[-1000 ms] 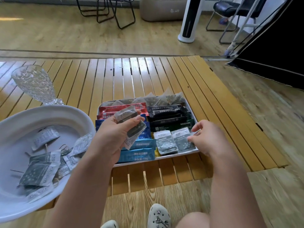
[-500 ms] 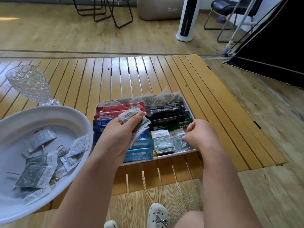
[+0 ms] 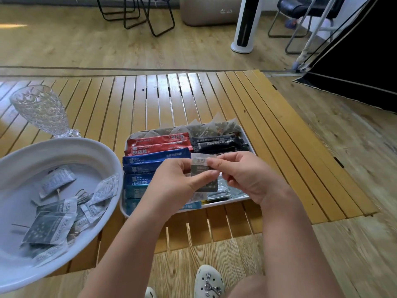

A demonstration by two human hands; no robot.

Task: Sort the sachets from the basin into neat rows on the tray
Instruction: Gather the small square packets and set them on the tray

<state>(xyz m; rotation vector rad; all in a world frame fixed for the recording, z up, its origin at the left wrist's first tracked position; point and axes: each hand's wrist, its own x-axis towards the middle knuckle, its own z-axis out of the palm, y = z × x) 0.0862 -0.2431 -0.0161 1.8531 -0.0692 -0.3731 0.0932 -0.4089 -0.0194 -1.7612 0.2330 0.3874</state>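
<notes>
A white tray (image 3: pixel 251 145) on the slatted table holds rows of red (image 3: pixel 163 140), blue (image 3: pixel 150 160) and black (image 3: pixel 219 144) sachets, with tea bags along its far edge. Above its near half, my left hand (image 3: pixel 171 186) and my right hand (image 3: pixel 247 179) both pinch a small grey sachet (image 3: pixel 202 166) held upright between them. More grey sachets (image 3: pixel 223 190) lie flat on the tray under my hands. The white basin (image 3: pixel 71 151) at the left contains several loose grey and white sachets (image 3: pixel 51 226).
A cut-glass goblet (image 3: pixel 40 110) stands behind the basin. The wooden slatted table (image 3: pixel 193 100) ends just right of the tray. A white tower fan (image 3: pixel 247 24), chairs and a black tent wall (image 3: pixel 361 61) stand on the floor beyond.
My right hand has left the tray's near right corner and come up to meet my left hand. Both now pinch one grey sachet above the tray.
</notes>
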